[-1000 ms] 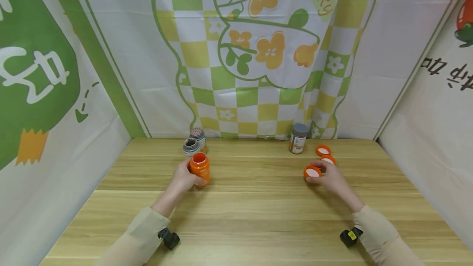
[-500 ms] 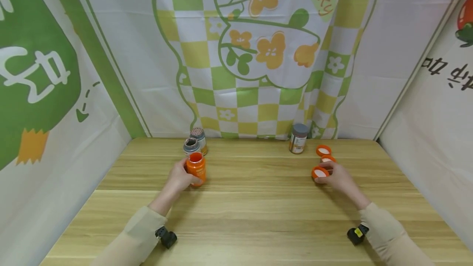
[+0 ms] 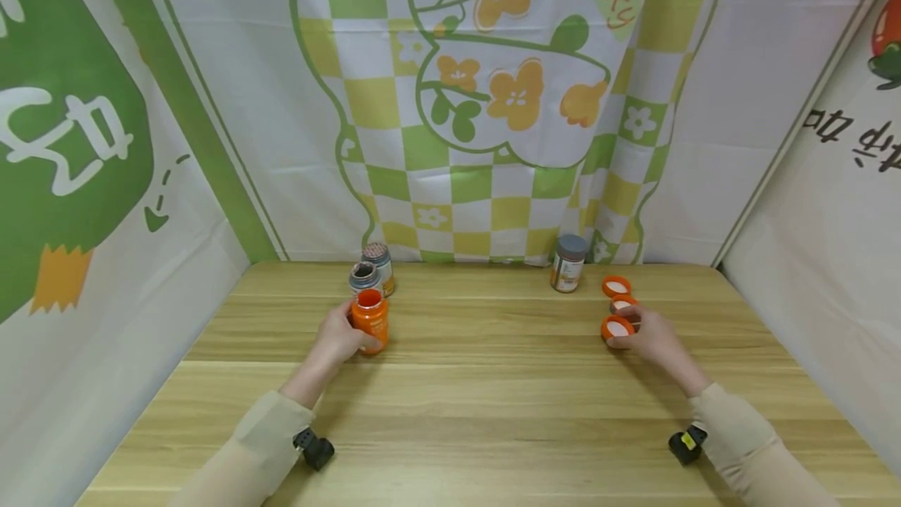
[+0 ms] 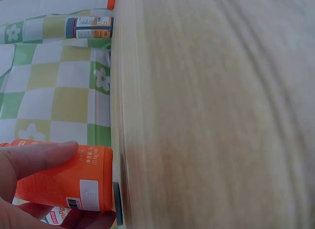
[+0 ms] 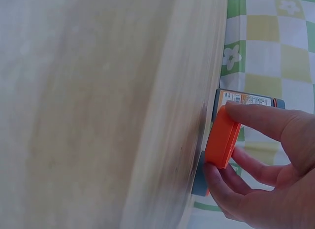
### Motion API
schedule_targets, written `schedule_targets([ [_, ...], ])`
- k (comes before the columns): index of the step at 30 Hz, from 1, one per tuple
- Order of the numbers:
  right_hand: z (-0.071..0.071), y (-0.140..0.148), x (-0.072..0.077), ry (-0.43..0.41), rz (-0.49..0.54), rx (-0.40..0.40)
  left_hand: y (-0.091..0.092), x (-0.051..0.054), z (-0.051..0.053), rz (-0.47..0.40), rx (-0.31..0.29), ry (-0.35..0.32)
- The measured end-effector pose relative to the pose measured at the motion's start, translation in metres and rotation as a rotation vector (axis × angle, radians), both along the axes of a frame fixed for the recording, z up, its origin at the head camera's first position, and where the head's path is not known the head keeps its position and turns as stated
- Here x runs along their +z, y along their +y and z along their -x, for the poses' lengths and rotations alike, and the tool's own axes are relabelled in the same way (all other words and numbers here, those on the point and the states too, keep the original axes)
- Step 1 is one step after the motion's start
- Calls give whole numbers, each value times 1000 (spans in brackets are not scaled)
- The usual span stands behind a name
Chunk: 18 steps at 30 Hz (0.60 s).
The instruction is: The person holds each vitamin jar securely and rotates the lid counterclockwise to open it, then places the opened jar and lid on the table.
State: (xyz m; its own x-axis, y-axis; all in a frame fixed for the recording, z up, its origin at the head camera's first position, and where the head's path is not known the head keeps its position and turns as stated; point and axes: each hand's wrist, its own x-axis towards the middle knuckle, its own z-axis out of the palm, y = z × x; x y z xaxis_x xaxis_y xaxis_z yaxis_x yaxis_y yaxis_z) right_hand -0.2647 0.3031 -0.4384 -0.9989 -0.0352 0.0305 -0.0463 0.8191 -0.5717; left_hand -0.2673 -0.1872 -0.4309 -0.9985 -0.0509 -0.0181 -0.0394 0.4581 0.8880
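My left hand point(image 3: 338, 335) grips an orange bottle point(image 3: 373, 327), upright and uncapped, with its thumb along one side. Just behind that bottle stand two grey bottles: a nearer one point(image 3: 365, 278) with an open mouth and a farther one point(image 3: 378, 257) with a speckled top. On the right, my right hand point(image 3: 655, 339) pinches an orange lid point(image 5: 221, 138) between thumb and fingers; its white inside faces up in the head view. Two more lids lie beyond it, the middle lid point(image 3: 623, 303) partly covered by my fingers and the far lid point(image 3: 615, 286) in plain sight.
A capped grey bottle point(image 3: 568, 264) stands at the back of the wooden table point(image 3: 479, 397), left of the lids. Behind the table hangs a checked curtain point(image 3: 457, 202). Printed cloth walls rise on the left and right.
My right hand has carried the orange lid rightward, into line in front of the other two lids. My left hand and the orange bottle have shifted slightly left.
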Motion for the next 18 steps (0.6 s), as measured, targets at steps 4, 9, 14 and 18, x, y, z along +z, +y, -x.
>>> schedule_targets([
  [4,1,2,-1,-4,2,-4,-3,-1,2,3,-3,0],
  [9,1,5,-1,-3,-7,-2,-7,-1,3,24,-6,-29],
  [14,1,7,0,1,-13,0,-10,1,4,40,-10,-53],
  [18,1,8,0,-7,-28,-7,-11,1,3,35,-9,-62],
])
